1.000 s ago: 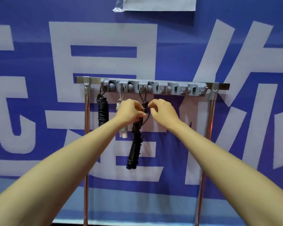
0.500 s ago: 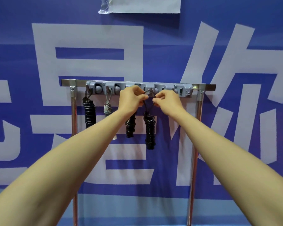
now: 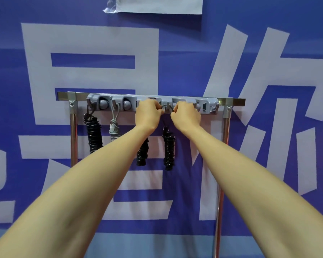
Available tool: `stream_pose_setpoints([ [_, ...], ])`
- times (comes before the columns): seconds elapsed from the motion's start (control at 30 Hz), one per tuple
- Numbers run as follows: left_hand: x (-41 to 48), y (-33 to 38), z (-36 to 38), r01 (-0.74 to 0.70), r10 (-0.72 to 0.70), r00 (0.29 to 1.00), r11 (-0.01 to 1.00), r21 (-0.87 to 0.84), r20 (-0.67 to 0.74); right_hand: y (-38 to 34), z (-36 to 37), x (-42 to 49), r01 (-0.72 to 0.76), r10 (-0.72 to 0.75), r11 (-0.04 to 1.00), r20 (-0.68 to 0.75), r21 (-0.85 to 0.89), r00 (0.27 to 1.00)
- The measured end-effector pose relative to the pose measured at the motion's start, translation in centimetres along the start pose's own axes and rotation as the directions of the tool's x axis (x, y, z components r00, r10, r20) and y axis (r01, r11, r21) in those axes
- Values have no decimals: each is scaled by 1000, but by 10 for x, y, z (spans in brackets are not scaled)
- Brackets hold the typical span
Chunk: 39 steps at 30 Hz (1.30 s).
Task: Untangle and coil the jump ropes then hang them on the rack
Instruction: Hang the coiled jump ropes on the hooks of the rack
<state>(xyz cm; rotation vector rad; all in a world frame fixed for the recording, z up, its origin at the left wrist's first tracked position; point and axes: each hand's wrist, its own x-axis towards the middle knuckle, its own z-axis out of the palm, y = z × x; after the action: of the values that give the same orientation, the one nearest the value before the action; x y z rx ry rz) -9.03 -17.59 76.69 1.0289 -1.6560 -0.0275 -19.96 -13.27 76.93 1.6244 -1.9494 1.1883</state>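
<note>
From the head camera, the left hand [image 3: 148, 113] and right hand [image 3: 186, 116] were close together at the grey hook rack [image 3: 209, 107]. Each pinched the top loop of the coiled black jump rope [image 3: 168, 148], which dangled below between the wrists. Further left hung a second black rope [image 3: 142, 153], a grey rope [image 3: 114, 127] and an outer black rope [image 3: 93, 135].

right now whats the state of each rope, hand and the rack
left black rope: coiled, hanging on a hook
grey rope: coiled, hanging on a hook
middle black rope: coiled, hanging, top hidden
right black rope: coiled, loop at a hook
left hand: pinching that loop
right hand: pinching that loop
rack: upright, right-end hook bare
</note>
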Motion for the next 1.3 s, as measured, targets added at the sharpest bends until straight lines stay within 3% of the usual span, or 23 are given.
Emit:
stream_pose_setpoints([
  [0.23, -21, -7, 4, -176, 178, 984, 980, 87, -10, 14, 8, -20, 137, -137, 982, 12, -129, 990],
  [0.37, -53, -29, 1, -354, 414, 909, 830, 431, -51, 34, 7, -42, 266, -274, 920, 12, -287, 962],
  [0.47, -83, -49, 1, -369, 435, 900, 736, 568, 22, 43, 8, -67, 336, -345, 877, 37, -343, 938],
  [0.63, -150, -64, -24, -332, 192, 940, 699, 633, 281, 49, 7, -127, 412, -372, 835, 177, -364, 911],
  [0.77, -217, -84, -51, -360, 74, 893, 709, 606, 443, 50, 14, -195, 428, -324, 843, 327, -326, 888],
  [0.9, -295, -123, -74, -324, -82, 835, 726, 606, 544, 46, 41, -273, 448, -254, 844, 516, -294, 818],
  [1.03, -369, -185, -82, -228, -264, 750, 758, 612, 606, 42, 98, -346, 466, -241, 860, 637, -210, 732],
  [1.17, -446, -255, -77, -108, -453, 631, 752, 650, 630, 45, 179, -425, 490, -227, 864, 781, -114, 582],
  [1.3, -521, -329, -73, 16, -664, 416, 688, 726, 621, 47, 263, -510, 458, -190, 889, 905, -6, 381],
])
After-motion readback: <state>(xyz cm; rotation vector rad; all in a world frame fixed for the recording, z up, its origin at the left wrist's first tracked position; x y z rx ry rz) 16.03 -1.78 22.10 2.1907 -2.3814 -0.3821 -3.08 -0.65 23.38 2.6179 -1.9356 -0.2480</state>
